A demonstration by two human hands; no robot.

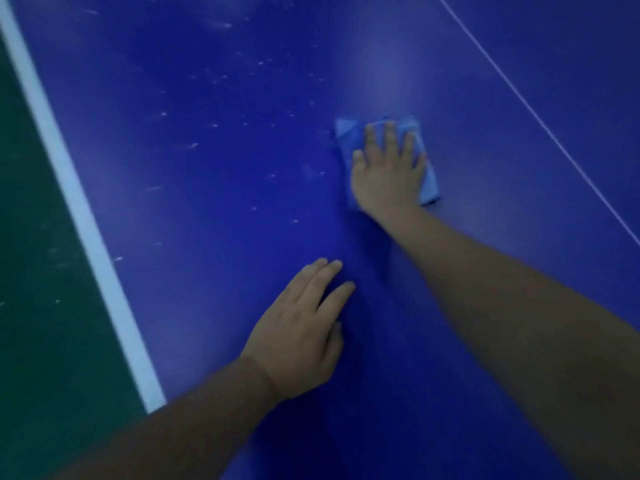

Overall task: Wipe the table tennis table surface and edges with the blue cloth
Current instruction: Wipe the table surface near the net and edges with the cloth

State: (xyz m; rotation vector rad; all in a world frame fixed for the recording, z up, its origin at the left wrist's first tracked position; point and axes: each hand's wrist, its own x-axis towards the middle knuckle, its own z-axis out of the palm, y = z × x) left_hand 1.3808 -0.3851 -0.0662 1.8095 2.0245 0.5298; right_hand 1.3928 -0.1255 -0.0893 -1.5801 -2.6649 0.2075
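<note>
Hands lie flat on the table (207, 133): your right hand (388, 178) presses the folded blue cloth (348, 136) under straight fingers, your left hand (298, 334) rests relaxed, holding nothing

I seem to be in a table tennis room or sports hall. Before me spreads a smooth dark-blue table tennis tabletop (207, 168). A broad white painted edge stripe (79, 202) borders it, with dark green floor (31, 271) left of that stripe and a thin white centre line (540, 123) far right of it.
</note>
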